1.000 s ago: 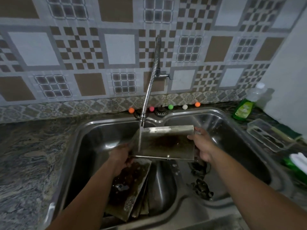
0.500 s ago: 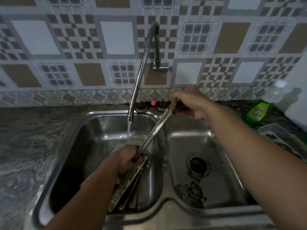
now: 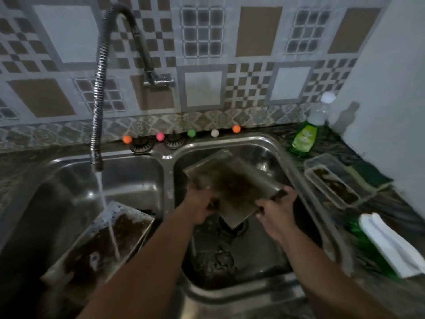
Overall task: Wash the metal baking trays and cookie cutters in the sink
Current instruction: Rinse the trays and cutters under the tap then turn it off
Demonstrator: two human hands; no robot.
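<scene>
Both hands held one flat, rectangular metal tray (image 3: 232,187) tilted over the right basin (image 3: 271,157), likely to keep it clear of the tap while it was scrubbed or set down. The left hand (image 3: 200,207) gripped its near-left edge; the right hand (image 3: 276,212) pinched its near-right corner. Its surface was dull, with a dark brown stain. In the left basin (image 3: 138,171), water from a ribbed, flexible tap (image 3: 97,107) ran onto a second stained tray (image 3: 110,240), leaning as if to soak. Dark, blurred shapes, possibly cutters (image 3: 216,261), lay by the right drain.
</scene>
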